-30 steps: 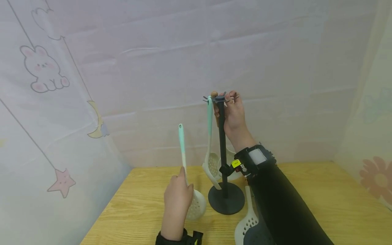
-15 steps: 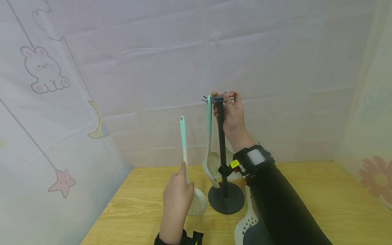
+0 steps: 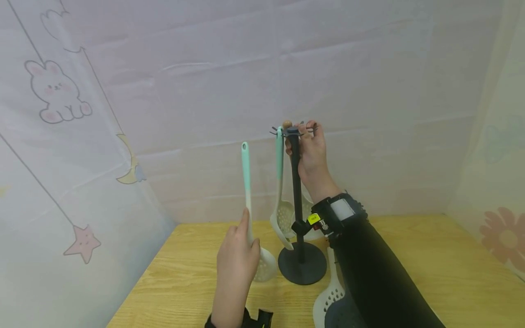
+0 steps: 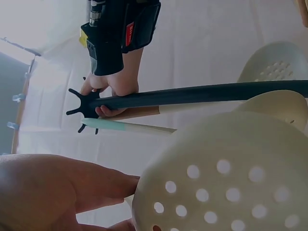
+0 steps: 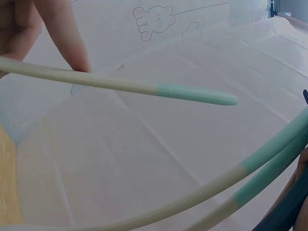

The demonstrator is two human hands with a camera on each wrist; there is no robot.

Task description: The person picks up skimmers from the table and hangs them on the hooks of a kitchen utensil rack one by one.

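Item 1, nearest me: my left hand (image 3: 237, 255), fingers curled round the lower handle of a skimmer (image 3: 247, 200), held upright just left of the rack, its perforated bowl at the hand.
Item 2: a second slotted spoon (image 3: 328, 303) lying on the wooden table (image 3: 430, 269) under my right sleeve.
Item 3: black rack (image 3: 298, 200), round base on the table, a mint-handled strainer (image 3: 280, 191) hanging from a hook.
Item 4, farthest: my right hand (image 3: 311, 152), pinching the rack's top hooks.
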